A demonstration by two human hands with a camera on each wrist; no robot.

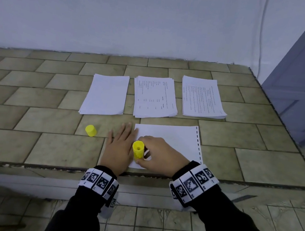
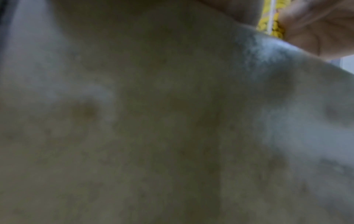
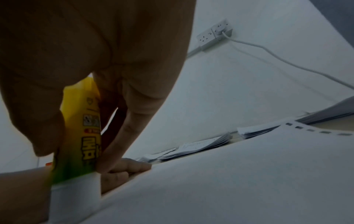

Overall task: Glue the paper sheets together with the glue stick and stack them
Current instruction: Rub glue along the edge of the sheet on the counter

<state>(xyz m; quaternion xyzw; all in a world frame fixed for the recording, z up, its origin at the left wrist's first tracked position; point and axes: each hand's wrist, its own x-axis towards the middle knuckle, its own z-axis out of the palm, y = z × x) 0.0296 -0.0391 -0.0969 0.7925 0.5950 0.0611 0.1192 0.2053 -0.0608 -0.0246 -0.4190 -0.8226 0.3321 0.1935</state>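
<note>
A white sheet (image 1: 173,142) with punched holes along its right edge lies near the ledge's front edge. My right hand (image 1: 155,153) grips the yellow glue stick (image 1: 138,149) upright, its white glue end pressed onto the sheet's left part (image 3: 74,197). My left hand (image 1: 120,146) lies flat with straight fingers at the sheet's left edge, holding it down. The yellow cap (image 1: 90,130) stands to the left on the tiles. In the left wrist view only blurred tile, a bit of the glue stick (image 2: 268,22) and my right hand (image 2: 316,27) show.
Three paper stacks lie behind: a blank one (image 1: 105,94), a printed one (image 1: 154,97) and another printed one (image 1: 203,98). The tiled ledge (image 1: 35,102) meets a white wall behind; a door (image 1: 303,85) stands at right. A socket strip (image 3: 214,34) with a cable hangs on the wall.
</note>
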